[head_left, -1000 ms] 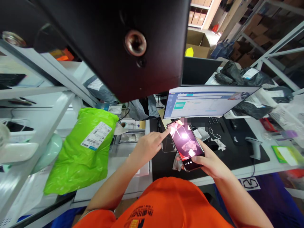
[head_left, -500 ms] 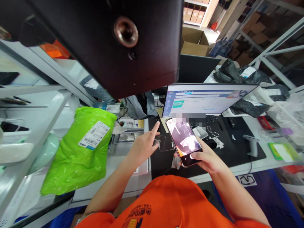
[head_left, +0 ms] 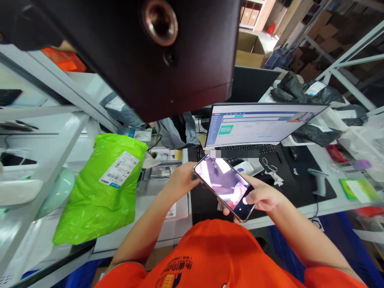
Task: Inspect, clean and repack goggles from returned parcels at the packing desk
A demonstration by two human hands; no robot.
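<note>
A smartphone (head_left: 223, 184) with a lit screen lies tilted between both hands, above the black desk mat (head_left: 300, 180). My right hand (head_left: 261, 196) grips its near end, thumb resting on the screen's lower part. My left hand (head_left: 180, 180) holds its far left edge, fingers curled under the phone. The fingertips of that hand are hidden behind the phone.
A bright green labelled parcel (head_left: 102, 184) lies on the white table at left. A monitor (head_left: 261, 124) and keyboard (head_left: 246, 149) stand behind the phone. A barcode scanner (head_left: 319, 180) sits on the mat at right. Black mailer bags (head_left: 303, 94) and metal shelving (head_left: 351, 52) fill the back.
My left hand moved from pointing near a clear case on the mat to gripping the phone's left edge. The phone turned from upright toward sideways and shifted left.
</note>
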